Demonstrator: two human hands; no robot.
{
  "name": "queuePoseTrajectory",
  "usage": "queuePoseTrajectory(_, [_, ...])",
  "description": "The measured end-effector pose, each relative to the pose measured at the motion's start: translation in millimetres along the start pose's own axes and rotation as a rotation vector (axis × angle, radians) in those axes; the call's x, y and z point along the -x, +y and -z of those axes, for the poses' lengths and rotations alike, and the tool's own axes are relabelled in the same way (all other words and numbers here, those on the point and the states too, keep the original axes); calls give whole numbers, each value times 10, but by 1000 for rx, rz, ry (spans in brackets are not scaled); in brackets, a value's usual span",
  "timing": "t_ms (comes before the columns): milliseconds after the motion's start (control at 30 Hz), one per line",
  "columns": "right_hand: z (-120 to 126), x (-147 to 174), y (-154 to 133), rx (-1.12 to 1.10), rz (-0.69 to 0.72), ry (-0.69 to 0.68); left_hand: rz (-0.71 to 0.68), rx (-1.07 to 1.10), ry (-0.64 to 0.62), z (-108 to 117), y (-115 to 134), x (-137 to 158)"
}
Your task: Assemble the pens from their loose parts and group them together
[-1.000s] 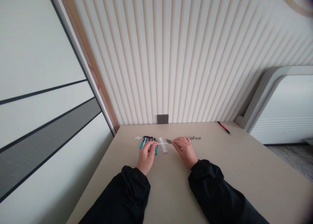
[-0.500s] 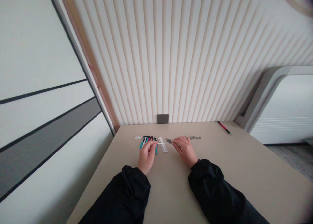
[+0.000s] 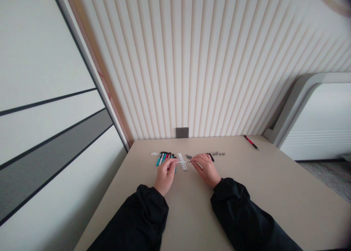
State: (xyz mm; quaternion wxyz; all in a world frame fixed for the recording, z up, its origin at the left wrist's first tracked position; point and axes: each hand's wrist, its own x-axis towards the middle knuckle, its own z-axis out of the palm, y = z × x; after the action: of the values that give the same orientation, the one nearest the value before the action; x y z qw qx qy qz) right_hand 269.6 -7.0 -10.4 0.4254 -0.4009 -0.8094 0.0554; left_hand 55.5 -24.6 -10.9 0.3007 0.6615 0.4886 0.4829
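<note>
Both hands pinch one thin white plastic rod (image 3: pixel 181 161): left hand (image 3: pixel 164 175) fingertips tight on its end, right hand (image 3: pixel 207 169) closed on the other, above the beige table (image 3: pixel 260 185).

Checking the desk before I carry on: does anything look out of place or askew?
One red pen lies alone near the table's far right edge, away from the pens grouped by the left hand. Nothing looks spilled or broken.

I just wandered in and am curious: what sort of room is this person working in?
Probably a home or office room, not a workshop: a plain beige table against a ribbed wall panel with a wall socket. The left hand and right hand hold a thin white rod beside pen parts.
</note>
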Motion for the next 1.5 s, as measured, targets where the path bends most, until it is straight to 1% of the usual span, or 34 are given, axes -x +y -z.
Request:
queuePoseTrajectory(100, [-14, 3, -5, -29, 7, -6, -28, -49, -24, 4, 18, 3])
queuePoseTrajectory(233, [-15, 11, -13, -59, 17, -22, -103, -129, -30, 9, 58, -2])
queuePoseTrajectory(400, [-19, 21, -14, -92, 39, -80, -225, -285, 2, 28, 94, -22])
queuePoseTrajectory(500, [-39, 27, -4, -100, 38, -77, -279, -361, 10, 38, 94, -26])
queuePoseTrajectory(567, [-49, 30, -1, -105, 37, -80, -314, -401, -21, 40, 86, -19])
queuePoseTrajectory(700, [-48, 39, -13, -128, 46, -109, -373, -478, -140, 45, 60, 6])
queuePoseTrajectory(767, [-46, 45, -22, -136, 49, -115, -400, -527, -165, 50, 49, 14])
queuePoseTrajectory(900, [-56, 54, -33, -136, 42, -116, -424, -606, -134, 60, 70, 12])
queuePoseTrajectory(1100, [-59, 52, -46, -120, 28, -115, -469, -721, -96, 74, 190, -6])
queuePoseTrajectory(1167, [-50, 48, -55, -120, 20, -116, -477, -725, -114, 75, 199, -6])
queuePoseTrajectory(1300, [-25, 47, -74, -148, 6, -126, -488, -648, -202, 66, 157, 14])
queuePoseTrajectory(1400, [-6, 53, -93, -184, 13, -144, -472, -652, -212, 64, 122, 31])
queuePoseTrajectory(1500, [10, 65, -119, -207, 27, -169, -490, -681, -223, 70, 103, 36])
